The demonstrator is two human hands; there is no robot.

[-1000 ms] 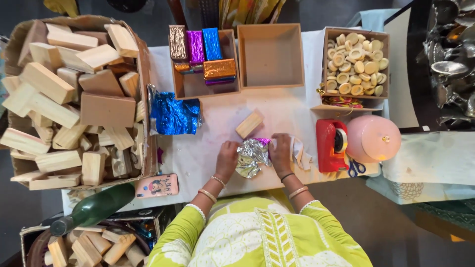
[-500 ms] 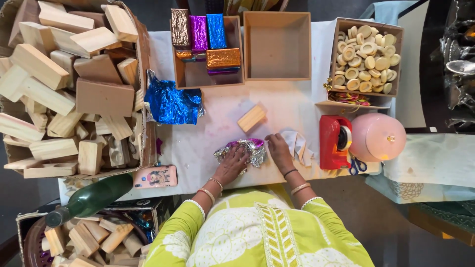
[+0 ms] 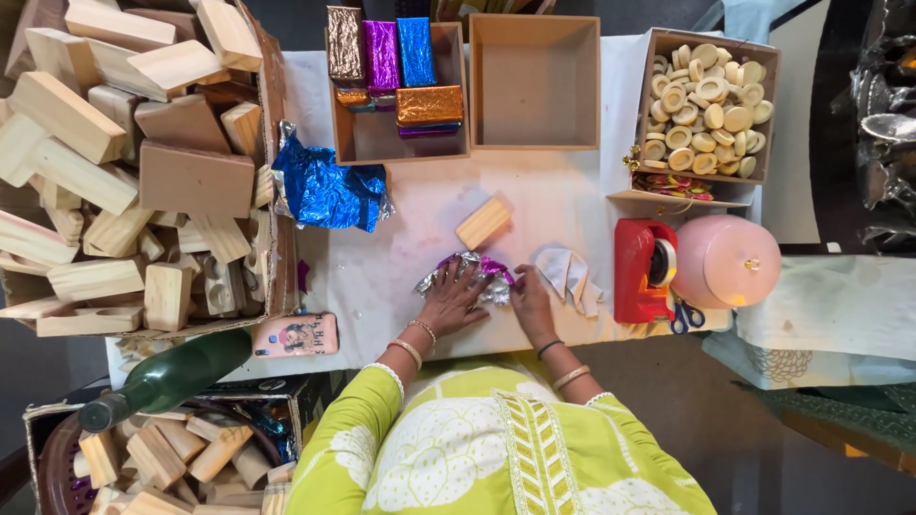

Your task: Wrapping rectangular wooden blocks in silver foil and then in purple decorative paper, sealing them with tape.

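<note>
White-covered worktop point(image 3: 401, 257), cluttered. Both hands, left hand point(image 3: 454, 298) and right hand point(image 3: 530, 298), pressed flat, spread on purple foil point(image 3: 469, 271). Wooden block point(image 3: 484, 223) beside it lay unwrapped; several wrapped blocks point(image 3: 382, 52) already boxed.

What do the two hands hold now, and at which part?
Both press a crumpled purple-and-silver foil sheet flat on the table: left hand on its left part, right hand at its right edge. Nothing is lifted.

From my remote seat I see a white-covered table point(image 3: 572, 205) carrying three wooden boxes point(image 3: 531, 81), a crumpled blue foil sheet point(image 3: 329, 191), a loose wooden block point(image 3: 483, 223), a purple-and-silver foil piece point(image 3: 469, 271), a red tape dispenser point(image 3: 644, 270), a pink dome point(image 3: 725, 260) and a phone point(image 3: 296, 335).
</note>
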